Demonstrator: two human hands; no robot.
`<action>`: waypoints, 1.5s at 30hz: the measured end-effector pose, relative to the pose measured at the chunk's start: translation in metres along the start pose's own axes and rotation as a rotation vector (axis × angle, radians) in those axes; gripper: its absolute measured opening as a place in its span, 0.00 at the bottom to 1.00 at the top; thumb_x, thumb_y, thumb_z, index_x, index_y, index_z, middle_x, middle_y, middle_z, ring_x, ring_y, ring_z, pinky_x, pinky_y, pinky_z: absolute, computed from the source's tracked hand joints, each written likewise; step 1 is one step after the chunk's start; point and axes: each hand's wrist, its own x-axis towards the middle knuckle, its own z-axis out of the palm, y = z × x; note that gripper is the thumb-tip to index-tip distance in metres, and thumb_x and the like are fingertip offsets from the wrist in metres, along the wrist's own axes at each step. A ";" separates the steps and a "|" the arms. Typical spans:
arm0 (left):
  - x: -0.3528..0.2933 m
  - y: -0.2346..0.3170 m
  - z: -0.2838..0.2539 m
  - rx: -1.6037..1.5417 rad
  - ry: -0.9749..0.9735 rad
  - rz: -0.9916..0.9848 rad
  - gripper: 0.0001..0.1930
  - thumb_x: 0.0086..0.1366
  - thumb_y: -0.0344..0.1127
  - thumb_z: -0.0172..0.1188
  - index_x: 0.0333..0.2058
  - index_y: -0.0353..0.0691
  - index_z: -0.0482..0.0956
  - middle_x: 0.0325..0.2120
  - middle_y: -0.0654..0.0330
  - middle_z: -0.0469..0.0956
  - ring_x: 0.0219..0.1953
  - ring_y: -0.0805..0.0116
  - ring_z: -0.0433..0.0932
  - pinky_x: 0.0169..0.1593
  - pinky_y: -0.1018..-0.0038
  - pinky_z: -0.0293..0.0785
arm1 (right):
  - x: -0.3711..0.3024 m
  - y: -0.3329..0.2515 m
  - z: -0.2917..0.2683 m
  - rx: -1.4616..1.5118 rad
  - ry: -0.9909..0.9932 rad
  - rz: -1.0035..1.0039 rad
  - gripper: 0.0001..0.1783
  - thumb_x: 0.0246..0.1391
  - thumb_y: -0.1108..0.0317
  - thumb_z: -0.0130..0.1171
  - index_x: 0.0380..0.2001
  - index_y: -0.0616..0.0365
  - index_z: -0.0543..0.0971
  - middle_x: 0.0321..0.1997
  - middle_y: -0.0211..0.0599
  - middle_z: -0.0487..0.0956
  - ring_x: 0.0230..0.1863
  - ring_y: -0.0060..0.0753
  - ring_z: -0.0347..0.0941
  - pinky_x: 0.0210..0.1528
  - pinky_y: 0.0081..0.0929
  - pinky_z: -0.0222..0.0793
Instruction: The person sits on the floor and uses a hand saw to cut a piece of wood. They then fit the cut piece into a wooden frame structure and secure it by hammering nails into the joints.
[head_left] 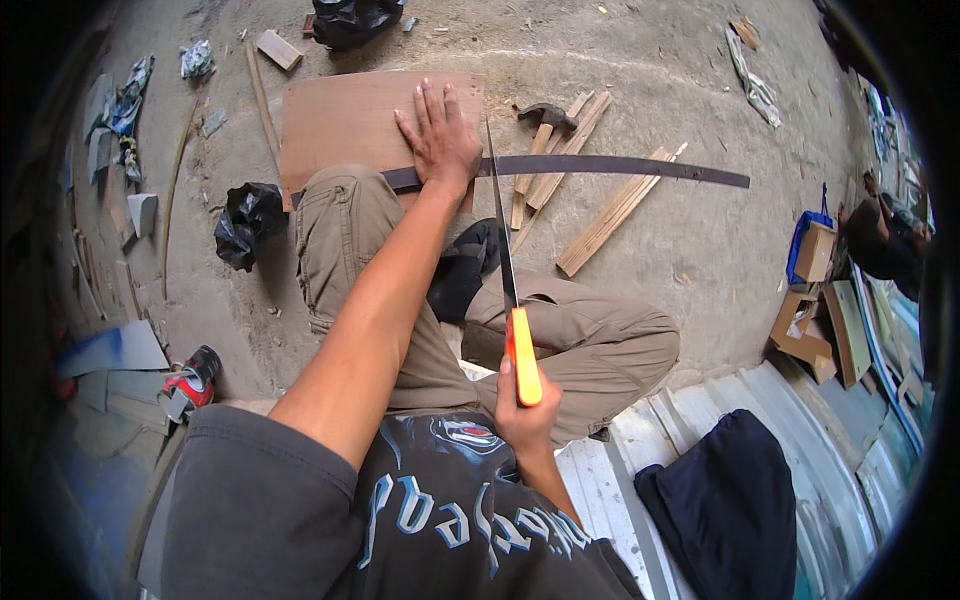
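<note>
My left hand (440,140) lies flat with fingers stretched out on a thin brown board (345,120). A long dark strip (640,170) crosses the board's lower part, passes by my left wrist and extends past the board to the right. My right hand (526,408), near my lap, is closed round the orange and yellow handle of a handsaw (505,250). Its narrow blade points away from me, beside the board's right edge and across the dark strip. Whether its teeth touch the board I cannot tell.
A claw hammer (547,122) rests on wooden pieces (570,150) right of the board; another wooden piece (615,215) lies nearer. Black plastic bags (250,222) sit left of and beyond the board. Dark cloth (725,500) lies on metal sheeting at my right, with cardboard boxes (803,325) farther off.
</note>
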 end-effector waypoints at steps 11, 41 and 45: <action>0.007 -0.014 0.006 0.047 0.071 0.035 0.30 0.64 0.43 0.49 0.65 0.44 0.62 0.71 0.50 0.49 0.73 0.56 0.45 0.71 0.43 0.32 | 0.033 0.006 0.026 0.019 0.057 -0.144 0.06 0.57 0.73 0.61 0.31 0.67 0.79 0.16 0.44 0.73 0.17 0.31 0.73 0.23 0.28 0.67; 0.002 -0.007 0.008 -0.001 -0.008 0.096 0.31 0.64 0.43 0.48 0.65 0.40 0.59 0.71 0.48 0.47 0.74 0.54 0.42 0.71 0.41 0.29 | 0.095 0.033 0.074 0.067 0.142 -0.188 0.10 0.57 0.69 0.60 0.28 0.66 0.78 0.15 0.44 0.70 0.16 0.29 0.66 0.22 0.31 0.63; -0.005 0.000 0.011 -0.063 -0.007 0.161 0.30 0.65 0.40 0.46 0.65 0.40 0.58 0.71 0.47 0.47 0.74 0.53 0.43 0.70 0.41 0.29 | 0.087 0.033 0.075 0.047 0.156 -0.194 0.08 0.56 0.70 0.60 0.28 0.65 0.78 0.15 0.46 0.73 0.14 0.39 0.73 0.19 0.33 0.66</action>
